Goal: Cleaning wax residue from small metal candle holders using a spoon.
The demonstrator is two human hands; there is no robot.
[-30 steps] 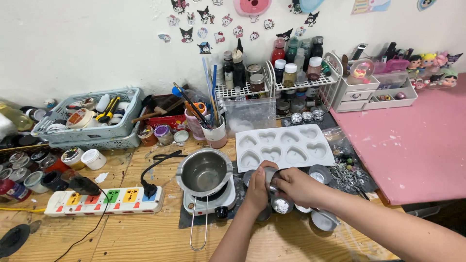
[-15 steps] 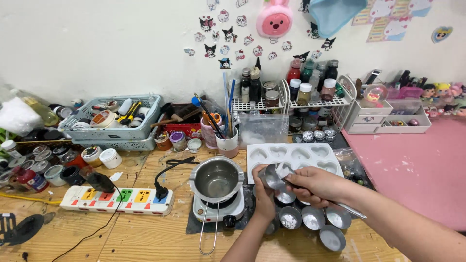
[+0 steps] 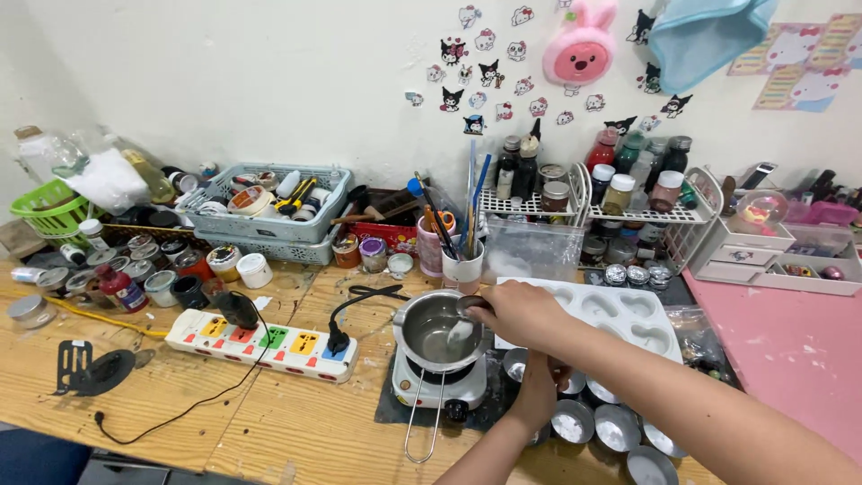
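Head view: left of centre on the wooden table (image 3: 269,422) lies a white power strip with coloured sockets (image 3: 262,342). Next comes a small steel pot (image 3: 437,330) on a white electric hotplate (image 3: 442,384) (near the front edge). The right hand (image 3: 521,314) pinches a metal spoon (image 3: 467,310) over the pot. The left hand (image 3: 536,395) reaches among round silver tins (image 3: 593,422); its grip I cannot tell.
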